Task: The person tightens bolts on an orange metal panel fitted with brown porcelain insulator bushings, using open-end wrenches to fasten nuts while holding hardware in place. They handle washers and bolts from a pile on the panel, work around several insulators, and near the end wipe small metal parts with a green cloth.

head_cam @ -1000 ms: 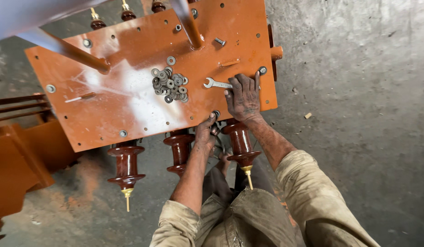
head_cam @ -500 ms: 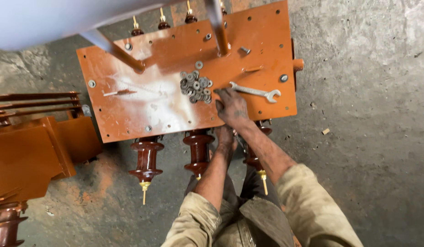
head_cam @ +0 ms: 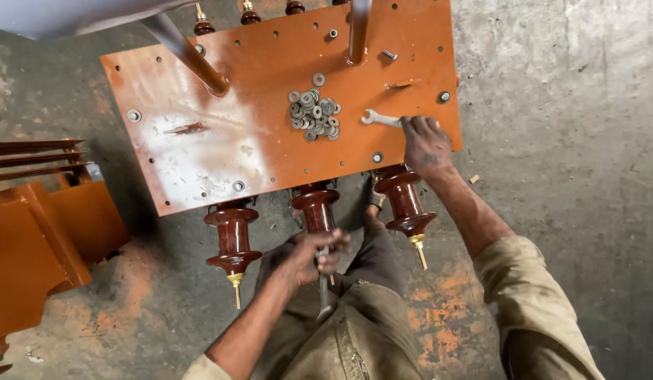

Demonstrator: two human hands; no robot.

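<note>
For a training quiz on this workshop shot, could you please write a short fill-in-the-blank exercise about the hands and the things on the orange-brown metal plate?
1. The right hand rests on the handle of a silver open-ended ____ lying on the orange-brown metal plate.
2. The left hand grips a grey metal tool just below the ____ of the three dark brown ribbed insulators.
3. The pile of grey metal ____ lies on the plate, left of the right hand.

Missing words: spanner; middle; washers

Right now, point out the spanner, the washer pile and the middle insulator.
spanner (head_cam: 380,119), head view, on its bare shank beside the right hand.
washer pile (head_cam: 314,112), head view, centre of the heap.
middle insulator (head_cam: 315,207), head view, on its upper brown skirt.
</note>
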